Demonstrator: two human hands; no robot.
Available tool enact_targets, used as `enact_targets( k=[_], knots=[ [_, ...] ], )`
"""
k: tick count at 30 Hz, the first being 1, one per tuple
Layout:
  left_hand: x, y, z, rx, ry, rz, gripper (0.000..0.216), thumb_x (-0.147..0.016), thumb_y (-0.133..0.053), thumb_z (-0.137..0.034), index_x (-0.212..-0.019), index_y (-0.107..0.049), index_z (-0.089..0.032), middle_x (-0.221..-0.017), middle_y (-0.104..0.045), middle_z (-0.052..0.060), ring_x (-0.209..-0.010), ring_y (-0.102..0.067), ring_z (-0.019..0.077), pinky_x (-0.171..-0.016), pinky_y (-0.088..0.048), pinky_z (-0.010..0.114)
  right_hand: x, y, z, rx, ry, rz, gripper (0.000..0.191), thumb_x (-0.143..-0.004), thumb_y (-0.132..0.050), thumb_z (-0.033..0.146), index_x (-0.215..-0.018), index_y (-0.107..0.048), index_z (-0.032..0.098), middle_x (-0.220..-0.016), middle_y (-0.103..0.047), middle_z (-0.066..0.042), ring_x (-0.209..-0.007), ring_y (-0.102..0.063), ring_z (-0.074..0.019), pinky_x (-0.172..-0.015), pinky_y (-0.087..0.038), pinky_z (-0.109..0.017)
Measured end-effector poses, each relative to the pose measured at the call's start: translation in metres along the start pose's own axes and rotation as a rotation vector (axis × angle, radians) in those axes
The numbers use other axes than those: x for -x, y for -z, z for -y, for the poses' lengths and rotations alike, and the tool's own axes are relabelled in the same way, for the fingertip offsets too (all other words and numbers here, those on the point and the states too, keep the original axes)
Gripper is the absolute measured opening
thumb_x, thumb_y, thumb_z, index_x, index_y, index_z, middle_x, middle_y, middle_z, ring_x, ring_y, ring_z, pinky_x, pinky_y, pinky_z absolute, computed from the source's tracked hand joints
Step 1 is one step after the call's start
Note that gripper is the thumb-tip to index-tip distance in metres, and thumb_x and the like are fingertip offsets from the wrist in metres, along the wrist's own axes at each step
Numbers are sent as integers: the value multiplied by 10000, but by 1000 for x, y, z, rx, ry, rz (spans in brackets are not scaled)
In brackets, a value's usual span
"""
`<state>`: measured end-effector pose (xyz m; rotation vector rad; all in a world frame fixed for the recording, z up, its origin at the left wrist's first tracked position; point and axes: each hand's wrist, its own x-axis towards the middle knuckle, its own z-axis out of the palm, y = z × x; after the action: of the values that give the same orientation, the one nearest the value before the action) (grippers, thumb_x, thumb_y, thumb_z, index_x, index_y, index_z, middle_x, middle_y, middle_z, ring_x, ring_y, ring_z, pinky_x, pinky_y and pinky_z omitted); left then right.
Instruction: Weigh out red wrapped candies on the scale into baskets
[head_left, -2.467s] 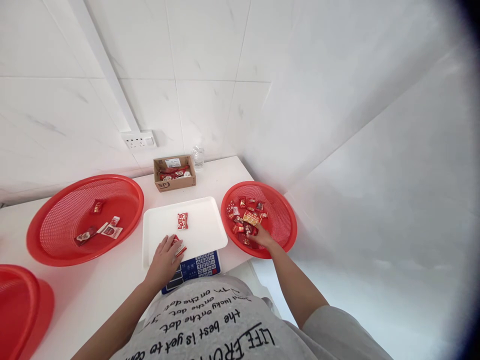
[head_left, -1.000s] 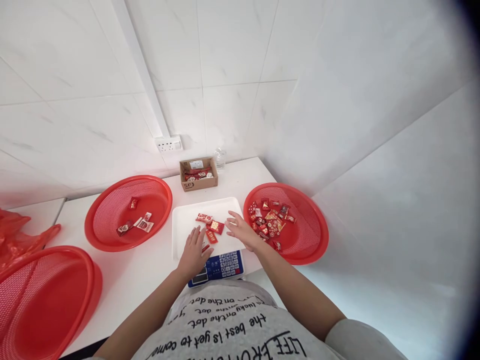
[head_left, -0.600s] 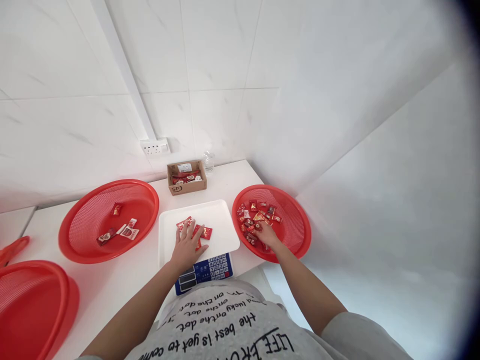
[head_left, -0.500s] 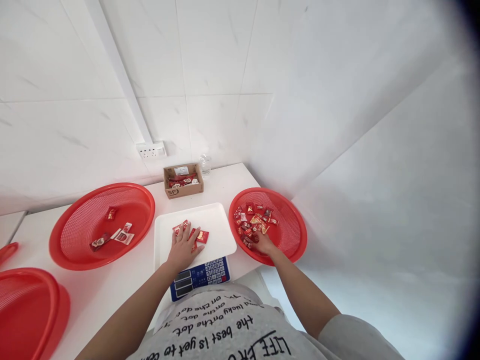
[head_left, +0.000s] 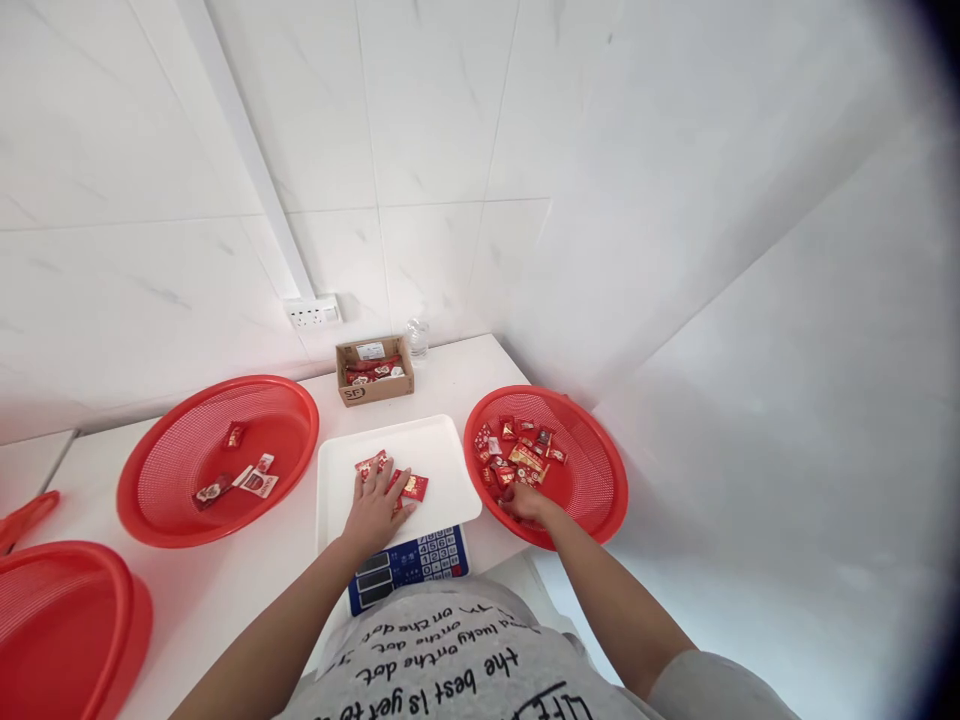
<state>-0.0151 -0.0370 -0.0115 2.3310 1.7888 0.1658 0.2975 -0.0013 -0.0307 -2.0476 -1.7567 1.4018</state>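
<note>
My left hand [head_left: 376, 507] lies with fingers spread over several red packets [head_left: 415, 487] on the white tray [head_left: 450, 450] of a scale. Part of the packets is covered by the palm and fingers. Below the tray shows the scale's blue keypad panel [head_left: 409, 567]. My right hand [head_left: 528, 503] reaches into the right red basket [head_left: 611, 480], at its near left side, fingers curled down among small red wrapped packets [head_left: 529, 455]. Its fingertips are partly hidden, so I cannot make out what they pinch.
Left of the scale stands a red mesh basket [head_left: 135, 500] with a few packets inside. Another red basket [head_left: 124, 600] is at the lower left. Behind the tray are a cardboard box [head_left: 376, 390] of red packets and a clear plastic container [head_left: 417, 340]. A wall socket [head_left: 313, 312] is above.
The whole view has shifted slightly. My right hand has moved a little toward the near left side of the right basket, its fingers curled more. My left hand stays on the tray.
</note>
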Motion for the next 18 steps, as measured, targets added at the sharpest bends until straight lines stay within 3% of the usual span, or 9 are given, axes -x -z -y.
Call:
enact_targets(
  k=[4,7,9,11,15,18],
  knots=[
    [2,2,3,34,-21,27,597,-837,-452,-495,-1383,-339,-281,-1486,-255,91,-1375,-122,316,-1073,-128,543,10,11,5,-82,-39,101,176,-568,-711,257,-565,-546,194,-440,-543,9,-433,-488,-135,-446,-396,-271],
    [4,4,9,98,-14,-24,677,-846,-426,-498,-1428,-221,-219,-1497,-212,115,-1381,-112,285,-1079,-164,509,13,24,22,-163,3,-29,190,-623,-670,302,-708,-537,196,-583,-602,5,-529,-539,-139,-495,-420,-259],
    [7,7,14,135,31,-61,722,-850,-408,-506,-1441,-146,-183,-1501,-187,132,-1383,-97,278,-1081,-170,502,16,30,43,-244,99,-173,215,-662,-641,347,-773,-534,197,-723,-633,-15,-651,-584,-153,-571,-448,-261],
    [9,8,18,149,79,-54,746,-844,-417,-512,-1440,-126,-169,-1500,-185,139,-1383,-85,284,-1083,-153,512,20,31,70,-344,239,-212,236,-686,-631,363,-838,-550,202,-889,-646,-44,-785,-609,-168,-661,-471,-270],
    [13,10,24,139,78,-14,733,-834,-458,-472,-1433,-143,-193,-1495,-207,135,-1382,-95,281,-1083,-146,516,22,10,117,-292,370,-133,327,-717,-614,298,-1029,-567,211,-1088,-610,-76,-959,-589,-187,-797,-471,-308],
    [14,8,25,134,53,-15,737,-827,-477,-452,-1435,-134,-219,-1491,-224,125,-1381,-108,280,-1080,-148,517,17,-20,130,-87,495,-145,386,-729,-599,238,-1112,-568,194,-1192,-559,-103,-1106,-519,-211,-947,-404,-372]
  ],
)
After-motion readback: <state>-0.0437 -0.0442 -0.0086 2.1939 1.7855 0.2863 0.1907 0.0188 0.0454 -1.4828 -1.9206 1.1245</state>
